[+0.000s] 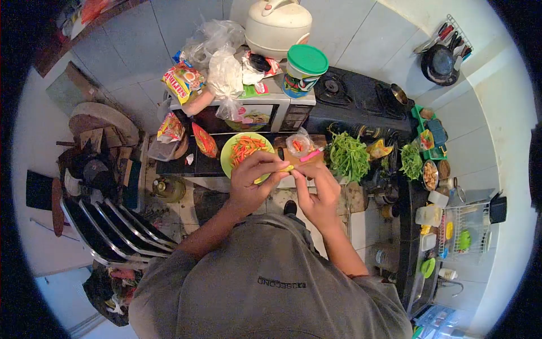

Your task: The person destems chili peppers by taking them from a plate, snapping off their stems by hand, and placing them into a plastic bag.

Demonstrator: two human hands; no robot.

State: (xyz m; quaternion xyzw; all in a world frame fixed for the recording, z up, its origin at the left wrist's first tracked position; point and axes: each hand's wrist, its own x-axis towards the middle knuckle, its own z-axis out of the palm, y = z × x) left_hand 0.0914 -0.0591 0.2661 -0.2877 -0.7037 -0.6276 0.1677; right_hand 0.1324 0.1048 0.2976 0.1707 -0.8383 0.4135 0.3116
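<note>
Both hands meet in front of my chest, above the near side of a lime-green plate (226,160) heaped with red and orange chilies (247,147). Between their fingertips is a small yellow chili (288,168), partly covered by the fingers. My left hand (252,179) pinches its left end with thumb and fingers. On the other side, my right hand (319,189) has its fingertips closed on the right end. Just beyond the right hand, a wooden cutting board (319,141) carries a clear plastic bag (300,143) with red pieces and a pink-handled knife (309,156).
Leafy greens (348,155) lie right of the board. Behind the plate stands a microwave (271,110) loaded with packets and a green-lidded tub (307,63). A black gas stove (361,96) is at the back right. Stacked chairs (113,231) stand at left.
</note>
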